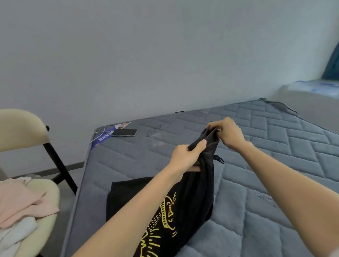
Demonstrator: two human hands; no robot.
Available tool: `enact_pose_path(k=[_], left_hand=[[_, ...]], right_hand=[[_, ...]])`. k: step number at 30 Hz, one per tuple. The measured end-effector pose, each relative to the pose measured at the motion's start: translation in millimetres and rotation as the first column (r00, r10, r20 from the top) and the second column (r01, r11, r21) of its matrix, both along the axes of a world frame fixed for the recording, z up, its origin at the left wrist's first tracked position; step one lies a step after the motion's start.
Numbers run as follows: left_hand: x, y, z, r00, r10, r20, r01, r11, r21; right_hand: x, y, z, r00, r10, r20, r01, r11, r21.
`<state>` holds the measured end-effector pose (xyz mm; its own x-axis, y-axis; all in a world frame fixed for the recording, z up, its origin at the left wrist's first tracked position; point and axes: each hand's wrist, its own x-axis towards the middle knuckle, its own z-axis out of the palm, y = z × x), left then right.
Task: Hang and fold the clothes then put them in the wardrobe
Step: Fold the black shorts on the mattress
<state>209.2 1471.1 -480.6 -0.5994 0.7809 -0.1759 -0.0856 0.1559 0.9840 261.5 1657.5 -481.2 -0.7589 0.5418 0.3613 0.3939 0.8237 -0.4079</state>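
Black cotton, a T-shirt (192,203) with yellow print, trails onto the bed (288,159) while both hands pinch its bunched top edge: left hand (184,154) clenched on the fabric, right hand (226,133) gripping beside it (probably to shake it straight for folding).

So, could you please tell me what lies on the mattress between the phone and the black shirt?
Nothing: the head view shows only bare quilted mattress between the phone and the shirt.
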Motion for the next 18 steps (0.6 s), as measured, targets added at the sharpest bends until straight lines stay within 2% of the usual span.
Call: enact_pose_path(k=[6,11,14,18], left_hand=[[13,-8,-57,0.982,-0.029,0.186,0.044,0.996,-0.081],[28,-6,-91,0.939,-0.084,0.332,0.119,0.989,-0.084],[26,-9,-109,0.922,-0.069,0.38,0.122,0.985,-0.118],[8,-32,-136,0.907,-0.021,0.421,0.131,0.963,-0.235]], right_hand=[[-10,-8,-28,0.982,-0.005,0.188,-0.028,0.984,0.176],[-28,-21,-30,0.923,0.029,0.383,-0.203,0.883,0.422],[-37,-28,-41,0.882,0.035,0.47,-0.281,0.839,0.466],[-51,-44,-63,0.817,0.07,0.572,-0.399,0.786,0.472]])
